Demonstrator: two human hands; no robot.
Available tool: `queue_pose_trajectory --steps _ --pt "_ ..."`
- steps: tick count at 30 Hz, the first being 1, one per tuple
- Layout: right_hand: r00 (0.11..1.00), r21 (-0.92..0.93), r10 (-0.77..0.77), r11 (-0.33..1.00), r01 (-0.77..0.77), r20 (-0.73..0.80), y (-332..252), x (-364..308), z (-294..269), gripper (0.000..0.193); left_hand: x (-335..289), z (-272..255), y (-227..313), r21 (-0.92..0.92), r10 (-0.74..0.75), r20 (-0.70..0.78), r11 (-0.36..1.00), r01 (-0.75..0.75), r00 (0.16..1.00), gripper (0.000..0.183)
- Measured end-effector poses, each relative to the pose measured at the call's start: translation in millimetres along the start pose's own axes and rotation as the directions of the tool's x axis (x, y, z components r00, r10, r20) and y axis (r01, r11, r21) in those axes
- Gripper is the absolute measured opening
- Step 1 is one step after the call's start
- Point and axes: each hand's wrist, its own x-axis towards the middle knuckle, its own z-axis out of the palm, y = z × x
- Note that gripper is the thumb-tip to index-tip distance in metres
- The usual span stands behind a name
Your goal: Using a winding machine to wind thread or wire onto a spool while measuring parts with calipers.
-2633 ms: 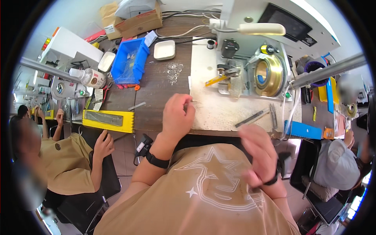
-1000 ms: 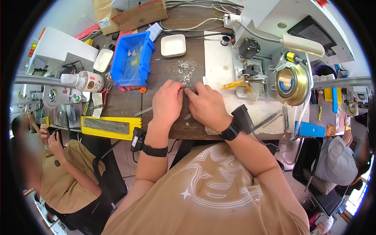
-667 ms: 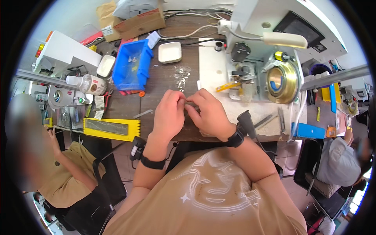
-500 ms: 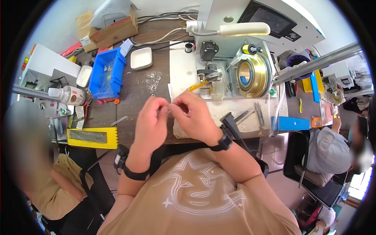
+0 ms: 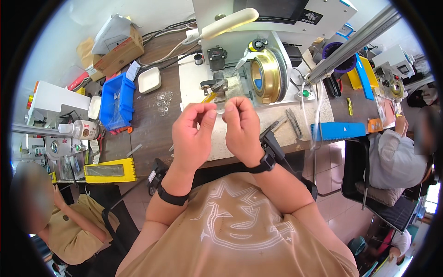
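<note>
My left hand is raised over the front of the bench, thumb and forefinger pinched together. Facing it at about the same height, my right hand is pinched too. A small gap separates the two sets of fingertips, and whatever they hold is too small to make out. Just beyond them is a machine's small clamp-like head with a yellow-handled part beside it. A brass-coloured wheel stands to its right. Left of my hands lies a loose pile of small shiny rings.
Tweezers lie right of my hands on the pale work mat. Leftward are a blue bin, a white dish, a white bottle and a yellow tray. A lamp hangs overhead. People sit on both sides.
My hands have come apart from fingertips touching to a small gap, and they are now in front of the machine's clamp-like head. The whole view has shifted, with the machine further left.
</note>
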Motion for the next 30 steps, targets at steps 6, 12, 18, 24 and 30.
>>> queue_pose_trajectory --steps 6,12,18,24,30 --pt "0.99 0.032 -0.034 0.999 0.039 -0.14 16 35 5 0.02 32 -10 -19 0.154 0.102 -0.162 0.985 -0.077 0.982 0.022" --pt "0.987 0.132 0.065 0.99 -0.046 -0.149 20 47 10 0.02 48 -17 -35 0.102 -0.029 -0.168 0.994 0.046 0.985 0.024" --pt "0.988 0.272 0.085 0.961 -0.049 -0.125 18 46 12 0.018 57 -23 -17 0.396 0.251 0.037 0.885 -0.245 0.967 0.024" --pt "0.987 0.314 0.088 0.949 -0.041 -0.137 18 45 14 0.017 85 -23 6 0.47 0.376 0.347 0.723 -0.506 0.859 0.021" --pt "0.984 0.284 0.083 0.958 -0.035 -0.156 20 45 13 0.017 117 -21 13 0.426 0.201 0.549 0.767 -0.479 0.811 0.017"
